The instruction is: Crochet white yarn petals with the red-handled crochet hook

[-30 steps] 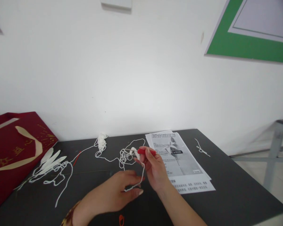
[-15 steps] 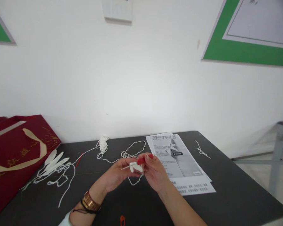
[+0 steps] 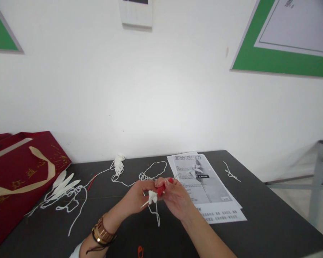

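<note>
Both hands meet above the dark table, fingers close together. My right hand [image 3: 179, 200] is closed around the red handle of a crochet hook [image 3: 160, 189], whose thin metal ends stick out toward the upper right and lower left. A small white crocheted piece [image 3: 152, 197] sits by the hook's lower-left end, pinched in my left hand [image 3: 137, 195]. White yarn [image 3: 158, 216] hangs from the piece in a loop below the hands. Exactly how the hook passes through the stitches is too small to tell.
White crocheted petals [image 3: 63, 186] with loose yarn tails lie left, beside a dark red bag [image 3: 24, 172]. A bundle of white yarn [image 3: 118, 165] rests near the wall. Printed sheets [image 3: 218, 200] and a short yarn knot [image 3: 230, 173] lie right; an orange stitch marker [image 3: 140, 251] is in front.
The crocheted piece has turned and dropped slightly between my fingers. The hook's red handle now shows more, and the yarn loop hangs lower.
</note>
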{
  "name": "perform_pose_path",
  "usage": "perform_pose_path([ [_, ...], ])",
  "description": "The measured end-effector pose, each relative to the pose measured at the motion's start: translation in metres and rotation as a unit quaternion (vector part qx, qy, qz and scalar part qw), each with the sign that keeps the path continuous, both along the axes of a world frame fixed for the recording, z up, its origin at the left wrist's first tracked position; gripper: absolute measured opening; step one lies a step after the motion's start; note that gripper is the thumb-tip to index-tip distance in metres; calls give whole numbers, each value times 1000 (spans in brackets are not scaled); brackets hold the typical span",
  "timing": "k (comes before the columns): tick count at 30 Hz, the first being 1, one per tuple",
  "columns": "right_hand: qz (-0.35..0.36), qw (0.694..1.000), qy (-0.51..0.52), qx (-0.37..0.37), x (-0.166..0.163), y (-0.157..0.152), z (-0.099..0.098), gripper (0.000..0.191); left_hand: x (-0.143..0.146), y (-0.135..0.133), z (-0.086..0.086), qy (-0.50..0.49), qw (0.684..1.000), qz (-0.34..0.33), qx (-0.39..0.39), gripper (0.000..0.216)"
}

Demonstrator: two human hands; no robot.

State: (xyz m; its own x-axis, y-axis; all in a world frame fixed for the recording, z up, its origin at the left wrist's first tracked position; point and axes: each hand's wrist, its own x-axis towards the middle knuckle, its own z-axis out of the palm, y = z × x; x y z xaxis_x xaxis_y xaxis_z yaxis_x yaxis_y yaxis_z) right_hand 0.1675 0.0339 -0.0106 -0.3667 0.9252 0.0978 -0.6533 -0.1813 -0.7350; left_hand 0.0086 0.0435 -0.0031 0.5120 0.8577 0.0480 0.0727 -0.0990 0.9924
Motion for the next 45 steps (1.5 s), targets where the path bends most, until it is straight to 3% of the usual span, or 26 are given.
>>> perform_pose_path([
  [4, 10, 1000, -4, 4, 1, 1, 1, 22, -16, 9, 18, 31, 998, 20, 40, 8],
  [9, 18, 1000, -3, 0, 1, 2, 3, 18, -31, 16, 41, 16, 1000, -2, -12, 8],
  [16, 107, 993, -17, -39, 2, 3, -6, 26, -44, 15, 31, -102, 981, -36, -160, 17],
  [21, 171, 981, -16, -89, 3, 3, -12, 33, -47, 10, 30, -157, 961, -41, -224, 18],
  [25, 143, 985, -17, -97, 4, 4, -12, 36, -47, 7, 29, -191, 955, -13, -226, 20],
  [28, 81, 992, -49, -83, 3, 5, -10, 37, -56, 7, 22, -195, 957, -6, -215, 20],
  [33, -14, 995, -88, -45, 3, 6, -4, 30, -83, 6, 6, -112, 961, -80, -238, 12],
  [35, -14, 995, -93, -35, 5, 4, 0, 27, -89, 5, 2, -85, 958, -114, -251, 25],
  [39, 11, 993, -118, -13, 10, 1, 5, 26, -78, 8, 1, -104, 956, -117, -250, 48],
  [42, 20, 990, -140, -9, 13, 1, 7, 27, -52, 11, 3, -179, 956, -44, -230, 33],
  [45, 18, 989, -145, -11, 14, 2, 7, 28, -20, 10, 5, -273, 930, -9, -244, 23],
])
